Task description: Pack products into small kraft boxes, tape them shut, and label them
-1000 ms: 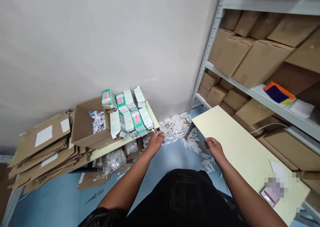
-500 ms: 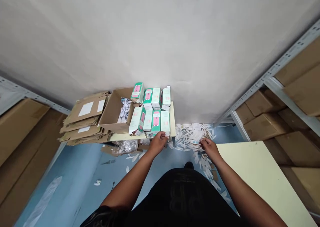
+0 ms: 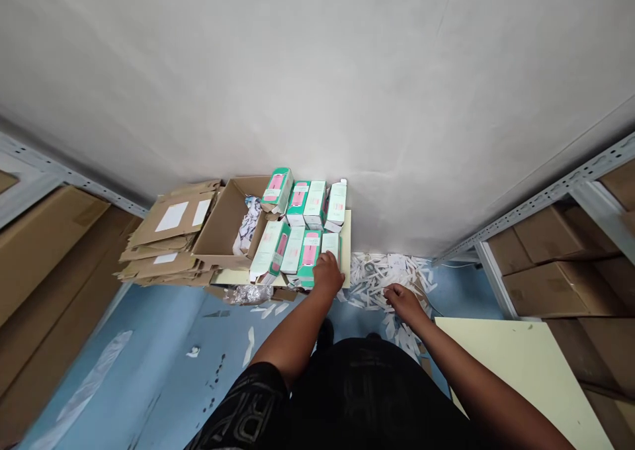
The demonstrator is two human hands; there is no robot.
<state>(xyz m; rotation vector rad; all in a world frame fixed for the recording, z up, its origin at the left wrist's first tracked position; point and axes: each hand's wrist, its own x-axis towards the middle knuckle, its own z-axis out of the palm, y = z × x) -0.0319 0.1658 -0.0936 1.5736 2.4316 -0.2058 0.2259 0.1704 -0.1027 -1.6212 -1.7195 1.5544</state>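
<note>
The near-right white carton [image 3: 331,241] lies on the pale tabletop [image 3: 346,246], its print too small to read; the left grip [image 3: 328,274] touches its near end with curled fingers, though whether they grasp it I cannot tell; beside and behind are other glossy oblong cartons [image 3: 292,250], some with green edges, pink panels and white stickers; next to these stands an open brown cardboard box [image 3: 211,235] holding crumpled printed material [image 3: 249,224], then stacked flattened cardboard [image 3: 141,237] bearing white labels [image 3: 171,217]; the right grip [image 3: 403,302], fingertips drawn together, hangs above white paper strips [image 3: 367,290] littering the blue floor [image 3: 169,370]; whether it pinches anything I cannot tell.
</note>
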